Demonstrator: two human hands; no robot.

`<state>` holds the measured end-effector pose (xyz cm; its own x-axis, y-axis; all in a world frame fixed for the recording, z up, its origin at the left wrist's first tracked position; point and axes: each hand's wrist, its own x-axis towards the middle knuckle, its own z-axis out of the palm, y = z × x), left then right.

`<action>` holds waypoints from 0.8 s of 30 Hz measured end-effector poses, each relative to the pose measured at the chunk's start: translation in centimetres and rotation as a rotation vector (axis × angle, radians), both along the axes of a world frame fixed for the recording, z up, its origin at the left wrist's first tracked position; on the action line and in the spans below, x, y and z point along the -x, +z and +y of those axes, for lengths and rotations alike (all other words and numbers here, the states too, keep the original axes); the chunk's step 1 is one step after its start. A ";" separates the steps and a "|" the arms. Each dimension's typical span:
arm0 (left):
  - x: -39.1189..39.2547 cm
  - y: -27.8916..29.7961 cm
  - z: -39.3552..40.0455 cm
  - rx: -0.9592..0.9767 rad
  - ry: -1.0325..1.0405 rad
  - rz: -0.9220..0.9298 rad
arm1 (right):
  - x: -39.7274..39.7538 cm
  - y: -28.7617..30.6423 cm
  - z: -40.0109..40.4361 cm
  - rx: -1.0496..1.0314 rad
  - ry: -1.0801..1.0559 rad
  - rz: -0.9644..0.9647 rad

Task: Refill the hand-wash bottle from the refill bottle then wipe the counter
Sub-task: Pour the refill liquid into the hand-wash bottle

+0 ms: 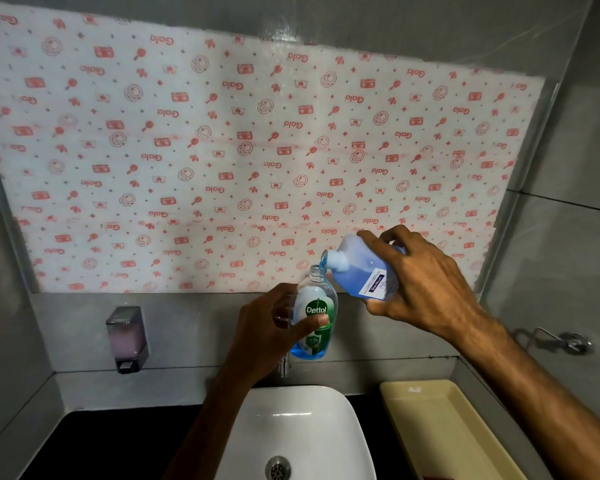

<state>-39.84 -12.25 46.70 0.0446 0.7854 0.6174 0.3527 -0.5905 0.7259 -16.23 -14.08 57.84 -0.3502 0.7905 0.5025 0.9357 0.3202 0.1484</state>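
The left hand (pixel 269 332) grips the Dettol hand-wash bottle (pixel 314 315) around its middle, thumb across the green label and fingers curled behind it, holding it upright in the air above the far rim of the white basin (pixel 293 431). The bottle's cap is off, and blue liquid fills only its lowest part. The right hand (pixel 420 289) clasps the refill bottle (pixel 362 268) from above, fingers wrapped over its body, and tips it down to the left so that its spout sits just over the hand-wash bottle's open neck. A thin blue stream runs from the spout into that neck. The refill bottle is pale and translucent, holds blue liquid, and carries a white label with a dark band; the print on it is too small to read for certain.

Behind both bottles a sheet printed with red patterns (pixel 250 150) covers the wall. A grey wall-mounted soap dispenser (pixel 127 337) hangs to the left, a yellow tray (pixel 444 431) lies on the dark table (pixel 115 445) right of the basin, and a metal hook (pixel 565 341) sits on the right wall.
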 end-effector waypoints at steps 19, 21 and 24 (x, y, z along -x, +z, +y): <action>0.2 -7.1 -1.4 0.182 -0.016 -0.003 | -0.6 -10.0 -0.5 0.019 0.034 0.322; 0.4 -9.6 -2.2 0.216 -0.003 0.016 | -1.1 -13.0 -1.0 0.057 0.029 0.435; 0.8 -14.3 -4.3 0.271 0.039 0.095 | -1.9 -18.6 -2.4 0.129 -0.007 0.602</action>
<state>-40.61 -16.55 32.39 0.0591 0.9234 0.3794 0.4454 -0.3645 0.8178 -14.29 -16.48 39.27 -0.0296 0.8595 0.5103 0.8455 0.2938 -0.4459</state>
